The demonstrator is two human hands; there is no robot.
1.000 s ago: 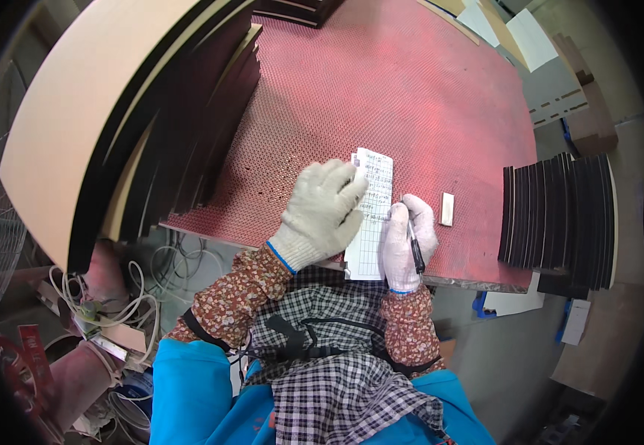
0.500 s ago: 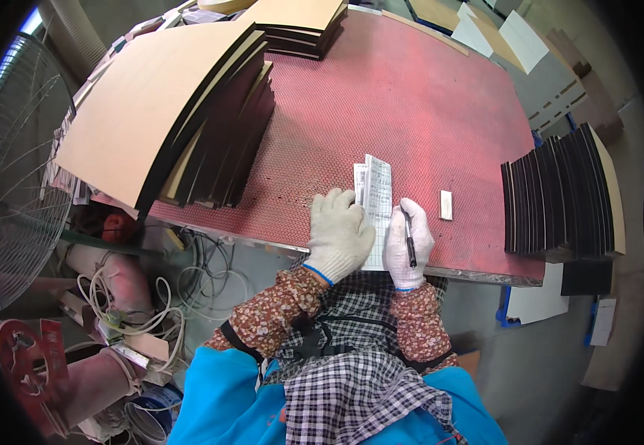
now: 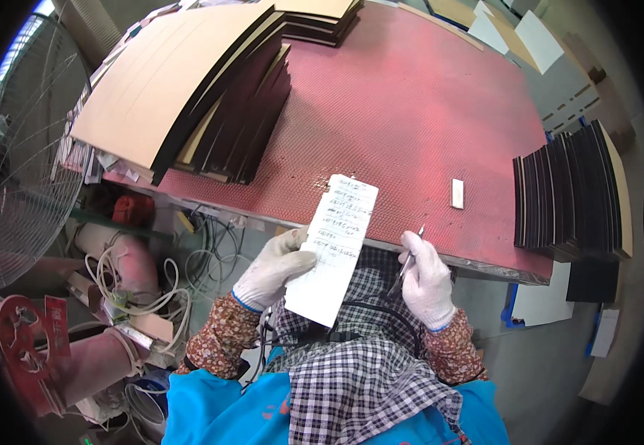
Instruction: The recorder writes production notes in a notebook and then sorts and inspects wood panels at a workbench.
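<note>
We find the left hand (image 3: pixel 274 271), in a white knit glove, with its grip closed on the left edge of a long slip of white paper (image 3: pixel 334 246) bearing handwritten lines. The slip is lifted clear of the red perforated worktop (image 3: pixel 411 111); its upper end overlaps the worktop's near edge and its lower end hangs over the checked apron (image 3: pixel 366 371). The right hand (image 3: pixel 427 278), also gloved, has its grip closed around a pen (image 3: pixel 406 261), held just right of the slip and apart from it. A small white block (image 3: pixel 457 193) lies on the worktop beyond that hand. Stacked tan and black sheets (image 3: pixel 188 96) sit at far left, and black sheets (image 3: pixel 563 193) at the right edge.
</note>
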